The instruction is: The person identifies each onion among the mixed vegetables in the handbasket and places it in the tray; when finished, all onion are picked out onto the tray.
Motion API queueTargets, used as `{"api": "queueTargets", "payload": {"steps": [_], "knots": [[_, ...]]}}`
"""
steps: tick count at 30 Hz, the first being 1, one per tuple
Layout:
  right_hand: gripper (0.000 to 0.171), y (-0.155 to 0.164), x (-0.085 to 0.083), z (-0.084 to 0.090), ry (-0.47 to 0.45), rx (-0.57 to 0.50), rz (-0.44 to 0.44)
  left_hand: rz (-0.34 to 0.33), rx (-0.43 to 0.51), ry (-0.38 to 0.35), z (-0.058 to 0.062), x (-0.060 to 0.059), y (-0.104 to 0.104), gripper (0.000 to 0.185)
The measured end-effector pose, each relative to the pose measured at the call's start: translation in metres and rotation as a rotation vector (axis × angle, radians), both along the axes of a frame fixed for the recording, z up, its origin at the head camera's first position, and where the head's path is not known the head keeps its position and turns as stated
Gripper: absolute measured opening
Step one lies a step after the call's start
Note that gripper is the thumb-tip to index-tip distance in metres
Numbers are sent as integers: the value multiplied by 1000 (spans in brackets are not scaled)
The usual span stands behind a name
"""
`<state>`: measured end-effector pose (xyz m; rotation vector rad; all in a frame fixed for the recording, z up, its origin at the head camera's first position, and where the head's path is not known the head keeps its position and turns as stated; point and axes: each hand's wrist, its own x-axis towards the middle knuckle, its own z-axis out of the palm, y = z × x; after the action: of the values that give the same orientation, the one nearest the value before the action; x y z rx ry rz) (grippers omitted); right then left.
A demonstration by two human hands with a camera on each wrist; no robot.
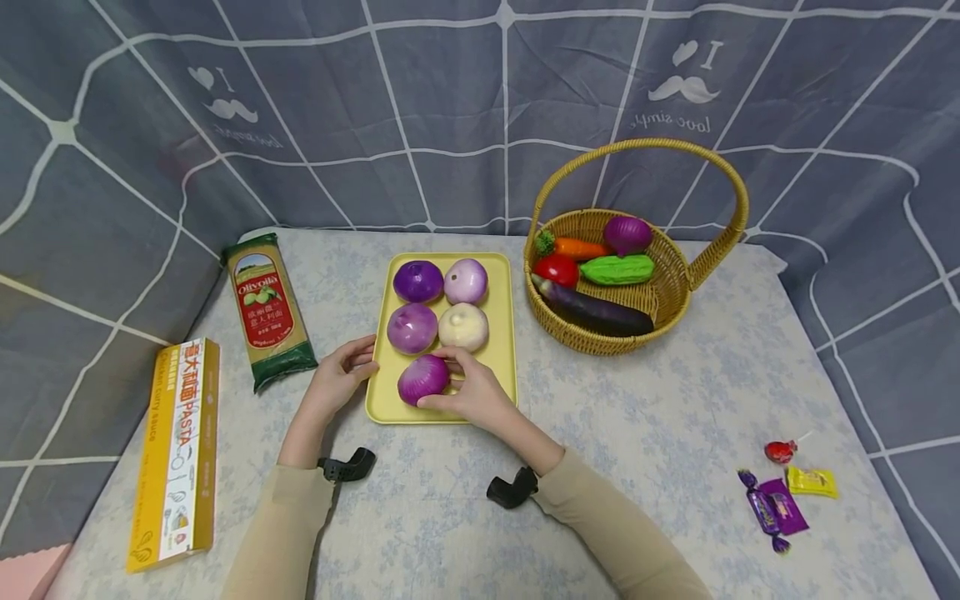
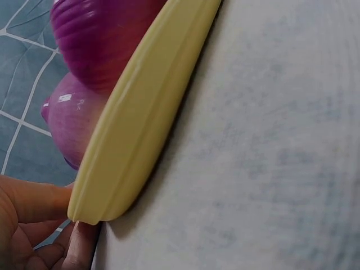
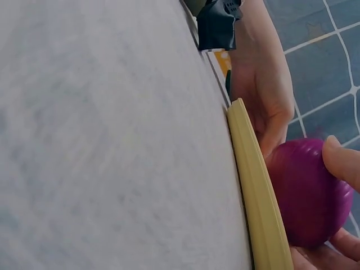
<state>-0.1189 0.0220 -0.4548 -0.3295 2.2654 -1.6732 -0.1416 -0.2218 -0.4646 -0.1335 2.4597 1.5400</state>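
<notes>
Near the front of a yellow tray (image 1: 501, 400), my right hand (image 1: 474, 390) grips a magenta onion (image 1: 423, 380) between thumb and fingers. The right wrist view shows the same onion (image 3: 306, 191) low over the tray, close by its rim. At the tray's left edge, my left hand (image 1: 343, 375) pinches the rim, thumb on one side and fingers at the other, as the left wrist view shows. Behind the held onion lie a dark purple onion (image 1: 418, 282), a pale lilac onion (image 1: 466, 282), a light purple onion (image 1: 412, 328) and a cream-white bulb (image 1: 463, 327).
A wicker basket (image 1: 600, 343) at right holds a carrot, tomato, eggplant, purple onion and green gourd-like vegetable. Left of the tray lie a green pasta bag (image 1: 270, 310) and a yellow pasta box (image 1: 176, 454). Wrapped candies (image 1: 765, 508) and a red lollipop (image 1: 781, 452) lie far right.
</notes>
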Motion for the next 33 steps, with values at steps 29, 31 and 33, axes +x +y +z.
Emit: {"api": "queueTargets", "payload": {"steps": [29, 31, 33], "knots": [[68, 10, 1, 16, -93, -68, -5, 17, 10, -38, 2, 0, 0, 48], [64, 15, 1, 21, -87, -89, -8, 15, 8, -36, 2, 0, 0, 48], [60, 21, 0, 27, -70, -118, -14, 16, 5, -37, 2, 1, 0, 48]]}}
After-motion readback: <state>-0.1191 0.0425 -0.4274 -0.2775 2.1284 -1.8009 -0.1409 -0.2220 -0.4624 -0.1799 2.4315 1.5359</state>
